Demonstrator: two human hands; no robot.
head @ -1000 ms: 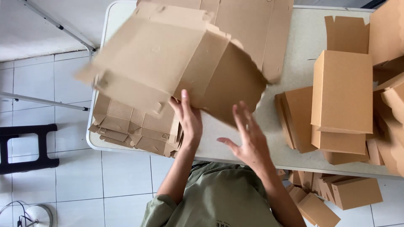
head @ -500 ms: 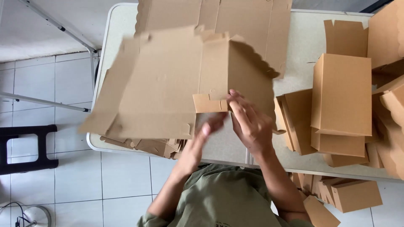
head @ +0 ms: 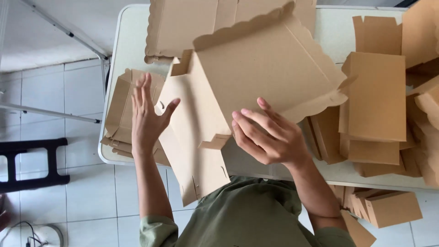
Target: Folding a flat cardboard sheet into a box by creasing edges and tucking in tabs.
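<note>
Crowded white folding table (head: 132,50), bare only along the near-left edge and at the far right between the stacks; tiled floor open to the left.

Held above the near table edge: a flat brown cardboard box blank (head: 238,100) with scalloped flap edges, partly folded, long panel hanging past the edge toward the green shirt (head: 247,215).

Left hand (head: 147,116) open, fingers spread, palm against the blank's left panel. Right hand (head: 274,137) with fingers together and curled, pressing the underside of the raised panel beside a small tab.

Stack of flattened blanks (head: 121,107) at the left edge. Folded brown boxes (head: 377,98) stacked at right; more boxes (head: 393,208) below the table edge. Black stool (head: 29,164) on the floor at far left.
</note>
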